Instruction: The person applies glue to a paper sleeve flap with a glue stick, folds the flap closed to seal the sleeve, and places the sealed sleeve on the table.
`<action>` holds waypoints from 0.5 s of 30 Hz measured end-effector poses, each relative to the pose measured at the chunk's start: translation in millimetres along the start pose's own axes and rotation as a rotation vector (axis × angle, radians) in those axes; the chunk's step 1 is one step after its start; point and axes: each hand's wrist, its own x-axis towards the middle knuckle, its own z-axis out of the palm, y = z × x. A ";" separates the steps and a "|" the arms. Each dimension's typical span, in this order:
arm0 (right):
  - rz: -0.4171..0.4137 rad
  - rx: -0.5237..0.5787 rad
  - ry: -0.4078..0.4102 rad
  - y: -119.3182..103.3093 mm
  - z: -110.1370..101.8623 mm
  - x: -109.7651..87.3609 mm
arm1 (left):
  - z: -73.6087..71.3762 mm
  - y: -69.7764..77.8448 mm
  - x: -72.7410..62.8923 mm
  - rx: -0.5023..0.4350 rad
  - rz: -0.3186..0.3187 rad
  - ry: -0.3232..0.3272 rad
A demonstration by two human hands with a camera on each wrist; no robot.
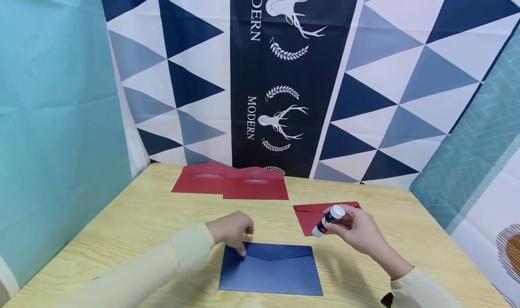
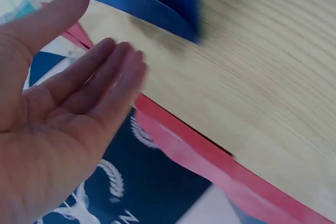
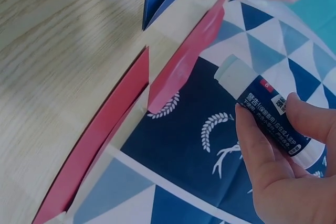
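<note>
Pinching a glue stick (image 1: pixel 327 221) btwn thumb & fingers, the R hand (image 1: pixel 359 230) is held above the tabletop (image 1: pixel 134 226), right of & a bit farther than the blue envelope (image 1: pixel 270 276). Grip there is only as wide as the tube, which tilts; it's white w/ a dark blue label (image 3: pixel 270 116) (Chinese print, QR code, small red patch). Can't tell if cap's on.

L hand (image 1: pixel 233 229): grip spread, thumb well apart from loosely bent fingers, holding nothing. It's over the blue envelope's far left corner, thumb by the flap (image 1: pixel 270 252); can't tell if it touches.

Blue envelope lies on the near part of the tabletop, approx. centre, flap along its far edge, pt. toward the near side. Contents, if any, don't show.

Two red envelopes (image 1: pixel 256 189) overlap at the far side, left of centre, flaps turned outward. Single red envelope (image 1: pixel 304 218) lies farther right, partly behind R hand & glue stick. Insides of all 3 hidden. Patterned cloth (image 1: pixel 292 73) hangs beyond, w/ triangles, deer heads & "MODERN".
</note>
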 end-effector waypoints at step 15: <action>0.038 -0.014 0.006 13.0 -10.7 -3.5 | 8.7 -30.3 -21.9 -0.029 -0.037 -0.042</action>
